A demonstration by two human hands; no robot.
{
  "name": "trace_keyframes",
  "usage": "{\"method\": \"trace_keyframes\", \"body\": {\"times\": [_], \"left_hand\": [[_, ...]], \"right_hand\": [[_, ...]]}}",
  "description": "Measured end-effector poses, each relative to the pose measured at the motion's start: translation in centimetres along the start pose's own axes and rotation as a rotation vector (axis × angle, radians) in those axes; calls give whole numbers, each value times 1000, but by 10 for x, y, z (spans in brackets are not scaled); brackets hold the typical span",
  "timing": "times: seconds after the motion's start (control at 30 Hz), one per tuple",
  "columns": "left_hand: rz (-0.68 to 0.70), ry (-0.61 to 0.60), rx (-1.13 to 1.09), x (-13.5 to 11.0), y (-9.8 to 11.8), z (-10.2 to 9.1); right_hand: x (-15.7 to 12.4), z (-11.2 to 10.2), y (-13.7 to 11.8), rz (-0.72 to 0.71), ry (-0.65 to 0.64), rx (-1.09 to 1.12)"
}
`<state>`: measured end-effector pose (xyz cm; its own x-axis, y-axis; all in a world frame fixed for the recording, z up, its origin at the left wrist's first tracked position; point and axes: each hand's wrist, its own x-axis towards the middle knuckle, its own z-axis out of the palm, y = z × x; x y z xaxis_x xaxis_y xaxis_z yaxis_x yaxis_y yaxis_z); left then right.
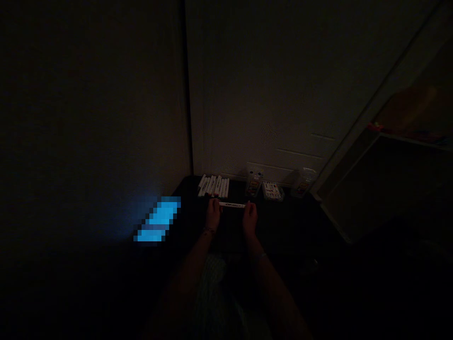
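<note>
The scene is very dark. My left hand (213, 213) and my right hand (249, 216) hold a white marker (232, 205) level between them, each pinching one end. The marker hangs just above a dark table (283, 226). Right behind it, a row of several white markers (213, 185) lies side by side on the table near the wall. A bracelet circles my left wrist.
A glowing blue screen (158, 220) lies at the table's left. Small clear packs with coloured contents (272, 191) and a clear container (255, 184) stand by the wall. A dark framed panel (382, 189) leans at the right. The wall rises close behind.
</note>
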<state>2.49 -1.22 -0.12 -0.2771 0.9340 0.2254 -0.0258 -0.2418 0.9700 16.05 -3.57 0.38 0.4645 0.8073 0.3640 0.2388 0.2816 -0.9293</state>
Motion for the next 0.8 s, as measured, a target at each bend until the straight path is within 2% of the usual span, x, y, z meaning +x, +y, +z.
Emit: {"method": "trace_keyframes", "body": {"times": [0.17, 0.47, 0.67, 0.8], "left_hand": [[38, -31, 86, -1, 2, 0], [48, -37, 54, -3, 4, 0], [74, -37, 67, 0, -1, 0], [38, -46, 49, 0, -1, 0]], "right_hand": [[1, 0, 0, 10, 18, 8], [1, 2, 2, 36, 69, -43], [1, 0, 1, 18, 48, -32], [-1, 0, -2, 13, 42, 17]]}}
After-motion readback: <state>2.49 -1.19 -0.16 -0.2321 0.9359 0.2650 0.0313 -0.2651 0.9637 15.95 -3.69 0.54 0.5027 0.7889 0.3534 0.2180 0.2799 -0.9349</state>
